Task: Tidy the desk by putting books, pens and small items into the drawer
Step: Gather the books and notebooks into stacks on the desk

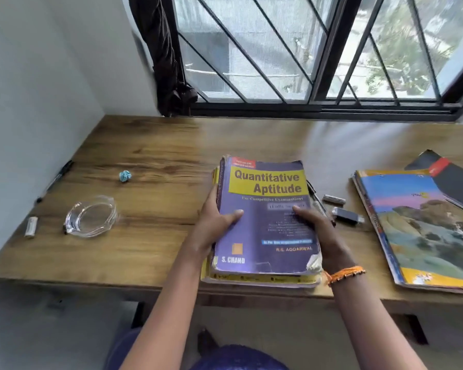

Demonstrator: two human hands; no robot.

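A thick purple book titled "Quantitative Aptitude" [265, 209] lies on top of a yellow-edged book [262, 279] near the desk's front edge. My left hand [217, 222] grips the stack's left side, thumb on the cover. My right hand [317, 231] grips the right side, thumb on the cover too. A pen [317, 200] lies just right of the stack, partly hidden. Further right lie a small silver item [334, 199] and a black and silver USB stick [348, 216]. No drawer is in view.
On the wooden desk [155, 145]: a colourful notebook [422, 228] with a black and red book [452, 182] on it at right, a glass ashtray [91, 217], a white lighter [31, 227], a black marker [55, 180] and a blue crumpled scrap [125, 175] at left. A barred window is behind.
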